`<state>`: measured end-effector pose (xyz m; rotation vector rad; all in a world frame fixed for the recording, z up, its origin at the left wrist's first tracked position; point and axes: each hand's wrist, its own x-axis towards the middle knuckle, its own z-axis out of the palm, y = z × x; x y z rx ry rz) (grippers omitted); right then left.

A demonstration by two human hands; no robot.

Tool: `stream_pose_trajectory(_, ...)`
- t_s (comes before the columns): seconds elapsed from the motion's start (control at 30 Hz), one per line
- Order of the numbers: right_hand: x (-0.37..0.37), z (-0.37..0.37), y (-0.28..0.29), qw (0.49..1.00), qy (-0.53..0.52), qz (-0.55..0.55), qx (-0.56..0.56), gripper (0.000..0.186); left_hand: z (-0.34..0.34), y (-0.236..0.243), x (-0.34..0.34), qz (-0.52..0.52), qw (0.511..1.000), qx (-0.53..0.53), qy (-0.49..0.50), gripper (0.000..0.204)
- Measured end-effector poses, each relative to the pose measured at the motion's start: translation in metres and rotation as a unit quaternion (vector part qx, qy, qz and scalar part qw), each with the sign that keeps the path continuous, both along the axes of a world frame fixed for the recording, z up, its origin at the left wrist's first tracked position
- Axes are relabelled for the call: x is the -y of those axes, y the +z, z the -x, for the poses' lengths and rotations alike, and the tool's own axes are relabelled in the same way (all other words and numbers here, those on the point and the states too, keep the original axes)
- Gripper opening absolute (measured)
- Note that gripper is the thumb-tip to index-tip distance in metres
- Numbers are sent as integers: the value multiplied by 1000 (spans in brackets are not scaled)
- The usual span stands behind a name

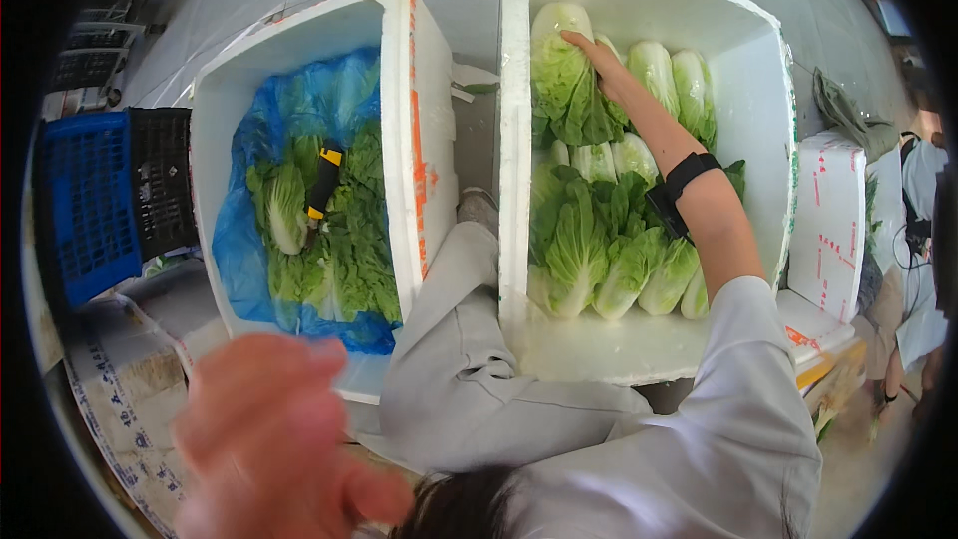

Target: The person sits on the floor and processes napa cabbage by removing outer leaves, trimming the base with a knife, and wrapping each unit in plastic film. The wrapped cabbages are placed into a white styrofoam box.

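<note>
My right hand (600, 60) reaches into the right foam box (514, 170) and grips a napa cabbage (561, 70) in its far left corner. That cabbage lies with its pale base away from me and its green leaves toward me. More napa cabbages (574, 260) lie in rows beside and nearer than it, partly hidden by my right arm. My left hand (274, 439) is raised close to the camera at the lower left, smeared by motion. Its fingers look bent, but whether they hold anything cannot be made out.
The left foam box (399, 140), lined with blue plastic (235, 265), holds leafy cabbages (289, 210) and a black-and-yellow-handled tool (324, 183). Blue (90, 210) and black crates (163, 180) stand at the left. My grey-trousered leg (449, 309) is between the boxes. Another person (918, 230) is at the far right.
</note>
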<state>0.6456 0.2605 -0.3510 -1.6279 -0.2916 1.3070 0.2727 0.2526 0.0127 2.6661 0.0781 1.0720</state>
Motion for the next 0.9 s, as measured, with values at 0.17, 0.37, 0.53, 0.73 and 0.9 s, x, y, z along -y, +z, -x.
stream_pose_trajectory(0.17,-6,-3,-14,999,27,26,15,102,-8,-28,-10,188,976,-44,105,54)
stream_pose_trajectory(0.37,17,-20,34,997,57,-5,-42,75,-5,-62,-20,261,947,-75,169,52)
stream_pose_trajectory(0.53,34,-45,55,981,96,119,120,82,0,-84,-27,285,930,-125,194,53)
stream_pose_trajectory(0.73,27,-35,15,985,65,99,129,97,5,-96,-32,313,911,-150,223,50)
stream_pose_trajectory(0.9,28,-27,6,997,42,-23,-56,86,12,-100,-34,315,902,-175,237,48)
